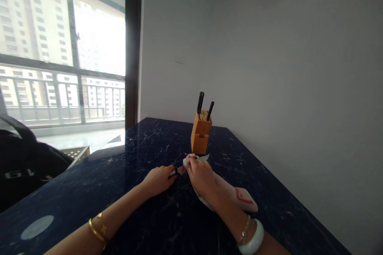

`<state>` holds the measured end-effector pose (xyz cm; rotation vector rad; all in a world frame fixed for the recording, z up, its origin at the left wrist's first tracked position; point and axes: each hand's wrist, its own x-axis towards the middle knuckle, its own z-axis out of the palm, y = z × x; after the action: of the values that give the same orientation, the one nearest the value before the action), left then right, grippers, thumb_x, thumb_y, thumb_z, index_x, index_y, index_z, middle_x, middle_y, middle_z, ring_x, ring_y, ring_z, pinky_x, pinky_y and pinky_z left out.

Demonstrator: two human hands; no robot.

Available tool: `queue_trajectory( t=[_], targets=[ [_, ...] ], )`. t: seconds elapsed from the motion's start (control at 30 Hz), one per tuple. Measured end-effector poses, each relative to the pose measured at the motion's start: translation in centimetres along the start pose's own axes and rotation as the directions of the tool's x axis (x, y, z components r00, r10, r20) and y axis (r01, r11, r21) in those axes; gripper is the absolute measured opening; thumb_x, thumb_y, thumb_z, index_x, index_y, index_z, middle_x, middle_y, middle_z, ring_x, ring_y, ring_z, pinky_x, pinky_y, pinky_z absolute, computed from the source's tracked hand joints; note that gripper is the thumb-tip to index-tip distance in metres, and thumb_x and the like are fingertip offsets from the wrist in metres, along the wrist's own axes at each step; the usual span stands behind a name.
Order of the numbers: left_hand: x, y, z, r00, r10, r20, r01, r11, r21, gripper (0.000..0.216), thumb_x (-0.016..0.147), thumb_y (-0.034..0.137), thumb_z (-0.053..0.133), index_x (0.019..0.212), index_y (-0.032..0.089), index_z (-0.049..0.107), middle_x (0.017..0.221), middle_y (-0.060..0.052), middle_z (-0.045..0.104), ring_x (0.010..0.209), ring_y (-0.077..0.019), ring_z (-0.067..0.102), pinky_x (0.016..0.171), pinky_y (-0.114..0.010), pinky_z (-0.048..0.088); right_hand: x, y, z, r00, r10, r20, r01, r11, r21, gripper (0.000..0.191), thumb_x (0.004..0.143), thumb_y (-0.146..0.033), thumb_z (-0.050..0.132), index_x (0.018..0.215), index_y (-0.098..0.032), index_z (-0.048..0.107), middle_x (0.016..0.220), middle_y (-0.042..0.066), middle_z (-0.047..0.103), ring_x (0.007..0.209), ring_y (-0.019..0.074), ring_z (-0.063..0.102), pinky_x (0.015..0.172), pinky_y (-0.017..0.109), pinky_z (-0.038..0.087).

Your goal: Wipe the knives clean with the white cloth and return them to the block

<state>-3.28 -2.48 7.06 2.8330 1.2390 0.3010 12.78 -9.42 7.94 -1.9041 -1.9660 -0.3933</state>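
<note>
My left hand (160, 179) is closed on the black handle of a knife (174, 172) that lies low over the dark marble table (119, 175). My right hand (201, 175) is closed on a white cloth with red marks (239, 199), pressed around the knife's blade; the blade's pale tip (203, 158) sticks out past the cloth. The cloth trails back under my right wrist. A wooden knife block (200, 133) stands just beyond the hands, with black handles (200, 102) rising from its slots.
The grey wall runs close along the table's right side and back. A dark window post and glass with a balcony railing are at left. A black bag (26, 163) sits beyond the table's left edge. A pale round spot (37, 227) marks the near-left tabletop.
</note>
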Motion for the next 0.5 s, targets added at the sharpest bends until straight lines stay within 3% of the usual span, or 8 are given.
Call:
queue_trajectory(
  t=[0.13, 0.27, 0.5],
  targets=[
    [0.05, 0.02, 0.01, 1.000, 0.004, 0.000, -0.004, 1.000, 0.002, 0.032, 0.082, 0.045, 0.030, 0.090, 0.023, 0.052, 0.085, -0.006, 0.066, 0.079, -0.0243, 0.062, 0.063, -0.030, 0.043, -0.06, 0.30, 0.26, 1.000, 0.003, 0.007, -0.003, 0.999, 0.038, 0.023, 0.087, -0.020, 0.034, 0.108, -0.017, 0.042, 0.091, 0.006, 0.060, 0.081, 0.0175, 0.055, 0.069, 0.027, 0.031],
    [0.11, -0.07, 0.15, 1.000, 0.018, -0.009, -0.018, 1.000, 0.008, 0.031, 0.082, 0.044, 0.031, 0.090, 0.023, 0.053, 0.087, -0.006, 0.066, 0.080, -0.0245, 0.062, 0.065, -0.031, 0.043, -0.41, -0.31, 0.33, 0.993, -0.118, 0.023, 0.116, 0.991, 0.061, 0.015, 0.086, -0.021, 0.037, 0.095, -0.020, 0.048, 0.085, 0.004, 0.060, 0.078, 0.0166, 0.055, 0.068, 0.027, 0.031],
    [0.09, -0.17, 0.15, 1.000, 0.010, -0.006, -0.010, 1.000, 0.007, 0.031, 0.082, 0.045, 0.031, 0.089, 0.024, 0.052, 0.085, -0.005, 0.066, 0.079, -0.0242, 0.063, 0.063, -0.030, 0.043, -0.30, 0.28, 0.14, 1.000, 0.000, -0.008, 0.000, 0.999, 0.047, 0.021, 0.087, -0.024, 0.035, 0.104, -0.017, 0.046, 0.087, 0.006, 0.062, 0.079, 0.0186, 0.056, 0.069, 0.028, 0.032]
  ],
)
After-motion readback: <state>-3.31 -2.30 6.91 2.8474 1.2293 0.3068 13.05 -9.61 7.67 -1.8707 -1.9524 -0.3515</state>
